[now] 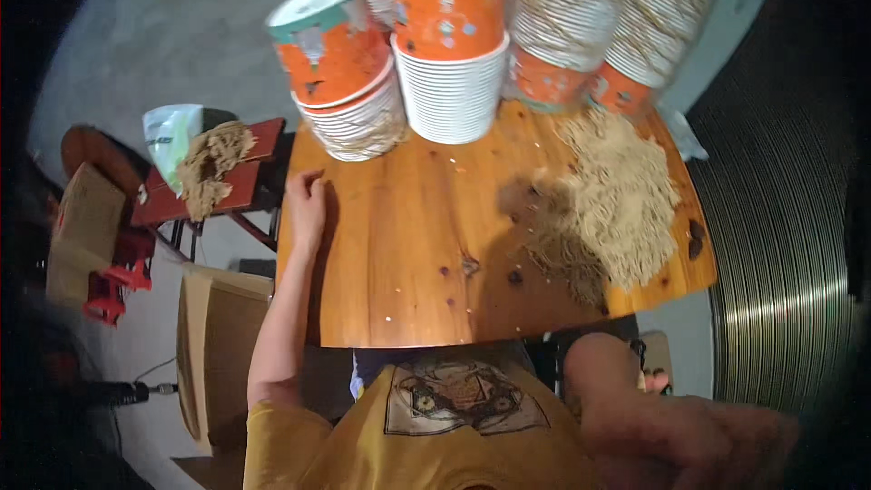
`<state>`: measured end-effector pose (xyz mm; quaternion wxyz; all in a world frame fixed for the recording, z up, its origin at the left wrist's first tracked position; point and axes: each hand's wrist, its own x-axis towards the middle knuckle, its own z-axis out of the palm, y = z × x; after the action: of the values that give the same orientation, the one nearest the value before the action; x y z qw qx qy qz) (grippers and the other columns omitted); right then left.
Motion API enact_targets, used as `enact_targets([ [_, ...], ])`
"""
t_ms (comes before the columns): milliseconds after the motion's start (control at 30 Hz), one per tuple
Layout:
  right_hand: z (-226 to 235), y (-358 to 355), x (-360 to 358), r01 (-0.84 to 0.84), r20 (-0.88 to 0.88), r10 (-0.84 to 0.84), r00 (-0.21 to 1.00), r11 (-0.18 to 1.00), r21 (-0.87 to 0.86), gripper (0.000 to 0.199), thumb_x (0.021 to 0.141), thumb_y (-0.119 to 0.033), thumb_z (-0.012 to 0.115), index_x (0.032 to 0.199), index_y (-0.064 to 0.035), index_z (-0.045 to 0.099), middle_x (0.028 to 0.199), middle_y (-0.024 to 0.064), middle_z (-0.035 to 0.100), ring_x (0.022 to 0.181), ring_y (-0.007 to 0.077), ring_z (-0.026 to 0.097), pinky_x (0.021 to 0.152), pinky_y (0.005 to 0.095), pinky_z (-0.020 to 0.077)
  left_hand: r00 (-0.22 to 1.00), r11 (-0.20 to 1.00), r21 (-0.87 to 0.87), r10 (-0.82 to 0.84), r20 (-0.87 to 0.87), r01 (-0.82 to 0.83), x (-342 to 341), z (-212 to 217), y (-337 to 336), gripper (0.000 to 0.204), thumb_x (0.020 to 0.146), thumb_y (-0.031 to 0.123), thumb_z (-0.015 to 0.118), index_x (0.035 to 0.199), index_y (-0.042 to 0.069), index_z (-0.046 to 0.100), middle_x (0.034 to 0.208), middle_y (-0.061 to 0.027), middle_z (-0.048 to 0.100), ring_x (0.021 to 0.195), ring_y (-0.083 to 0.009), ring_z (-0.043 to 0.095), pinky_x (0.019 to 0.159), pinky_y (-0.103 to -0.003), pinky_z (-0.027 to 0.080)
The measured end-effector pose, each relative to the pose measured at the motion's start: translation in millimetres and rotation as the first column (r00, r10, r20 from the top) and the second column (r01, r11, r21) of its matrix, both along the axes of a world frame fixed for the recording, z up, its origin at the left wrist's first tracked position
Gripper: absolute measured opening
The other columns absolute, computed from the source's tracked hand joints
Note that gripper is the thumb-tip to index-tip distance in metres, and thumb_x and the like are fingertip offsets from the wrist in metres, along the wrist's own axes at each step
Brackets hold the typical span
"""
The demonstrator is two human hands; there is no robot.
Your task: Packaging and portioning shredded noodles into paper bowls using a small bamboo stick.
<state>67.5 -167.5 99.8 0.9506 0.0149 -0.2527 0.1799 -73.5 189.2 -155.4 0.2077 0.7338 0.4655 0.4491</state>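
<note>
My left hand rests at the left edge of the wooden table, its fingers loosely curled and nothing visible in them. Closest to it stands a leaning stack of nested paper tubs, orange and teal, with tan strands round its lower part. My right hand is raised near the lower right of the view, off the table, with its fingers smeared. A heap of pale tan strands, like cut cords, lies on the table's right side. Darker shaded strands spread beside it.
More tub stacks line the table's far side, one upright and others strand-wrapped. A red bench at left carries a plastic bag and a strand clump. An open carton stands below. Ridged dark material borders the right.
</note>
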Motion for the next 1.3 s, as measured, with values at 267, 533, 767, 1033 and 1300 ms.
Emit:
enact_targets([
  [267, -35.6, -5.9, 14.0, 0.364, 0.259, -0.402, 0.878, 0.913, 0.184, 0.013, 0.084, -0.017, 0.064, 0.087, -0.0159, 0.051, 0.082, 0.0034, 0.051, 0.063, 0.0107, 0.046, 0.049, 0.0206, 0.0421, 0.999, 0.997, 0.077, -0.017, -0.037, 0.019, 7.5, 0.6, -15.4, 0.016, 0.090, 0.011, 0.051, 0.101, 0.001, 0.057, 0.101, -0.0143, 0.052, 0.101, -0.0287, 0.051, 0.090, -0.035, 0.040],
  [533, -44.5, 122.8, 126.3, 0.853, 0.989, 0.061, -0.132, 0.515, 0.082, 0.062, 0.069, -0.033, 0.078, 0.117, -0.0020, 0.052, 0.110, 0.0164, 0.054, 0.108, 0.0298, 0.052, 0.094, 0.0390, 0.0417, 0.997, 0.995, 0.091, 0.041, -0.069, -0.034, -4.0, -5.9, -28.7, 0.018, 0.087, 0.009, 0.050, 0.100, 0.001, 0.059, 0.106, -0.0165, 0.052, 0.106, -0.0320, 0.050, 0.093, -0.038, 0.040],
  [767, 2.1, 283.8, 199.6, 0.975, 0.996, -0.018, -0.089, 0.201, 0.091, 0.084, 0.072, -0.048, 0.074, 0.138, -0.0133, 0.036, 0.134, 0.0204, 0.037, 0.127, 0.0355, 0.037, 0.105, 0.0426, 0.0332, 0.999, 0.999, 0.015, 0.028, 0.019, -0.029, 17.6, 8.7, -29.3, 0.017, 0.086, 0.009, 0.051, 0.099, 0.001, 0.059, 0.111, -0.0180, 0.052, 0.107, -0.0339, 0.051, 0.091, -0.038, 0.042],
  [1033, -3.8, 303.8, 200.3, 0.960, 0.996, 0.077, 0.040, 0.275, -0.060, 0.053, 0.069, -0.045, 0.077, 0.106, -0.0088, 0.066, 0.124, 0.0180, 0.047, 0.116, 0.0310, 0.049, 0.096, 0.0368, 0.0423, 0.997, 0.999, -0.003, 0.048, 0.058, -0.048, 14.3, 8.7, -31.3, 0.017, 0.087, 0.008, 0.051, 0.099, -0.001, 0.059, 0.110, -0.0195, 0.052, 0.107, -0.0348, 0.051, 0.092, -0.039, 0.042],
  [1300, 12.2, 298.9, 193.3, 0.970, 0.996, 0.090, 0.010, 0.242, -0.032, 0.047, 0.071, -0.043, 0.076, 0.102, -0.0094, 0.067, 0.115, 0.0141, 0.053, 0.108, 0.0274, 0.055, 0.092, 0.0355, 0.0436, 0.996, 0.999, -0.014, 0.047, 0.080, -0.046, 14.0, 2.9, -30.7, 0.015, 0.087, 0.008, 0.053, 0.098, 0.001, 0.059, 0.112, -0.0180, 0.051, 0.108, -0.0345, 0.051, 0.091, -0.040, 0.042],
])
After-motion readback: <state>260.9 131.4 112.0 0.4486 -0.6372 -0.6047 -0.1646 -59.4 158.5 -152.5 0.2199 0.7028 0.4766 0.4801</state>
